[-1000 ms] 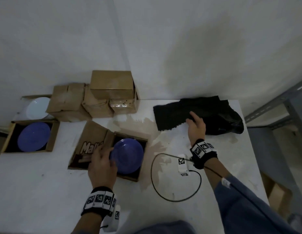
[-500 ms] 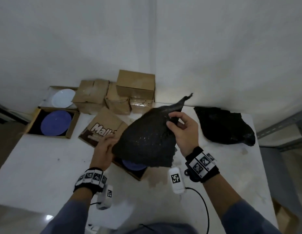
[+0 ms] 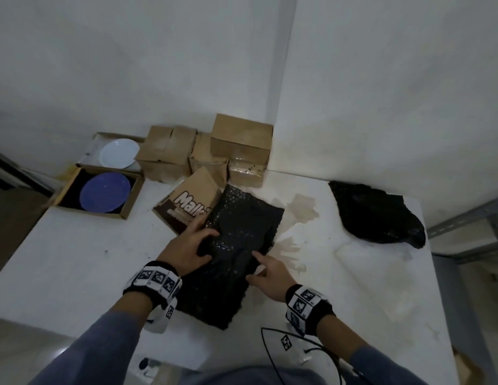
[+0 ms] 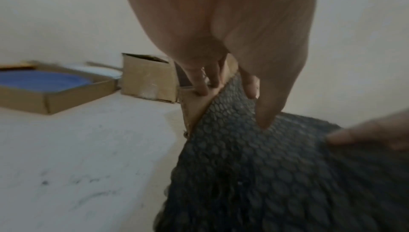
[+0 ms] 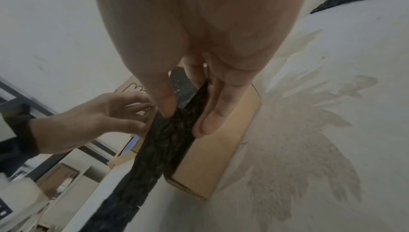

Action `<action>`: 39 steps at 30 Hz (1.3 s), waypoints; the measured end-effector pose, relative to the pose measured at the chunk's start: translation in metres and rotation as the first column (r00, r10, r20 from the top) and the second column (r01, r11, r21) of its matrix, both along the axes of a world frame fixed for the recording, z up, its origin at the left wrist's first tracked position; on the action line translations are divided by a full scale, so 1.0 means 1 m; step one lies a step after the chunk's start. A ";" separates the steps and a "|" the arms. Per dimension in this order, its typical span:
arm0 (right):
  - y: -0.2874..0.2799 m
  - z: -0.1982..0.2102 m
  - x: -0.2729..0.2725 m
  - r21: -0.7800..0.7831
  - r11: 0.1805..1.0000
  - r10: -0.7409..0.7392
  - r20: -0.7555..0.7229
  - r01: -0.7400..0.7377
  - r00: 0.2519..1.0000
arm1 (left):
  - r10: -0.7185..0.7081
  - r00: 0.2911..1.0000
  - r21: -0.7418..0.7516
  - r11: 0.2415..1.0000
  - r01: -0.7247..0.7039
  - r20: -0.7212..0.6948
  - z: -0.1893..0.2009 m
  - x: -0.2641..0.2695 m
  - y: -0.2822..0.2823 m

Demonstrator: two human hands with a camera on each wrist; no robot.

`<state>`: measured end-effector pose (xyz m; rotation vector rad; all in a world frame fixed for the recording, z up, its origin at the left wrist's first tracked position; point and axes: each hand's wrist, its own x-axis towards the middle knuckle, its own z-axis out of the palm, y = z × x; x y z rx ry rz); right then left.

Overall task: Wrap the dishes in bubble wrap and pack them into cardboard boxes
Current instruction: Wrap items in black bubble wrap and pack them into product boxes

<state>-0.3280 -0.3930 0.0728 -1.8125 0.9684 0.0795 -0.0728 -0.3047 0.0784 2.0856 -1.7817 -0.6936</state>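
A black bubble wrap sheet [image 3: 239,245] lies draped over the open cardboard box [image 5: 219,141] in the middle of the white table [image 3: 75,259], hiding the blue plate inside. The box's printed flap [image 3: 192,207] sticks out on the left. My left hand [image 3: 197,245] rests with spread fingers on the flap's edge, its thumb on the wrap [image 4: 254,157]. My right hand [image 3: 263,269] presses the wrap's right side with straight fingers, thumb on top and fingertips [image 5: 207,125] along the box's edge.
Another open box holds a blue plate [image 3: 104,193] at the far left, with a white plate [image 3: 120,152] behind it. Several closed cardboard boxes [image 3: 214,151] stand against the wall. A bubble wrap pile [image 3: 375,215] lies far right. A black cable [image 3: 270,354] loops near me.
My right hand took a bubble wrap sheet from the pile, carried it left and laid it over the box with the blue plate. My left hand moved from the box onto the sheet.
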 end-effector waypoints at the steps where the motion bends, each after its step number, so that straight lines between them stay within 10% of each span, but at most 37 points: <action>1: 0.001 0.001 0.002 -0.007 1.000 0.006 -0.013 -0.006 1.000 | -0.048 0.997 0.016 0.999 0.047 0.059 -0.003 0.000 0.001; 8: 0.005 0.017 0.005 -0.175 0.966 0.152 -0.211 -0.190 0.966 | -0.122 0.966 -0.161 0.974 0.161 0.228 0.000 -0.013 -0.001; 14: -0.029 0.010 0.015 -0.645 0.748 0.110 -0.111 -0.155 0.988 | -0.033 0.979 -0.216 0.973 0.077 0.200 -0.009 -0.019 0.013; 20: -0.054 0.001 0.037 -0.459 0.787 0.237 -0.392 -0.412 0.889 | 0.223 0.902 -0.136 0.973 -0.185 0.369 -0.008 -0.019 0.026; 34: -0.018 -0.005 0.007 -0.473 0.879 -0.017 -0.170 -0.066 0.985 | 0.375 0.917 -0.003 0.926 -0.378 0.136 -0.035 -0.027 0.022; 39: -0.037 0.000 0.016 -0.661 0.745 -0.164 -0.052 0.089 0.985 | 0.576 0.806 -0.017 0.815 -0.580 0.137 -0.033 -0.023 0.020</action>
